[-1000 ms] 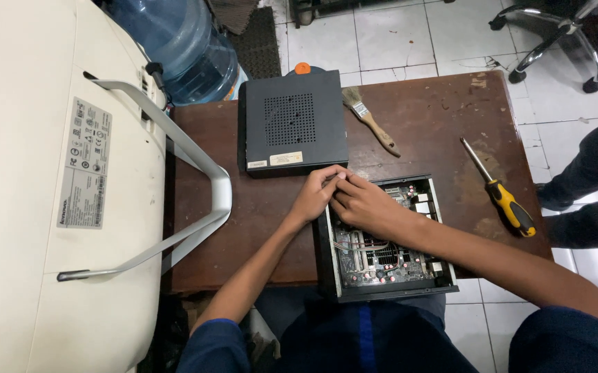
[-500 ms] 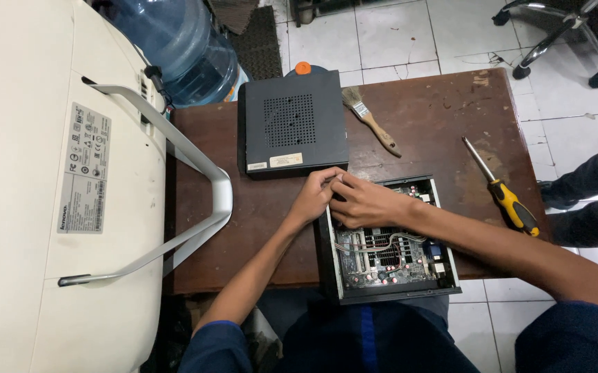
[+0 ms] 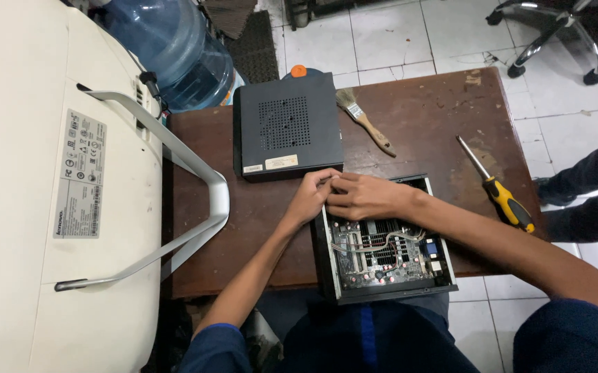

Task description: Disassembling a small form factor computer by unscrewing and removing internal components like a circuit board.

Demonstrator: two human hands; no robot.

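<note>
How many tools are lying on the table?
2: a brush beside the black cover, and a screwdriver near the table's right edge. Something small could be hidden under the hands.

views: 1 | head-worn, looking straight down | near, over wooden table (image 3: 409,110)

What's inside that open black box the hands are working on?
The open box holds a circuit board with grey wires. Both hands, left and right, cover its far-left corner.
</note>
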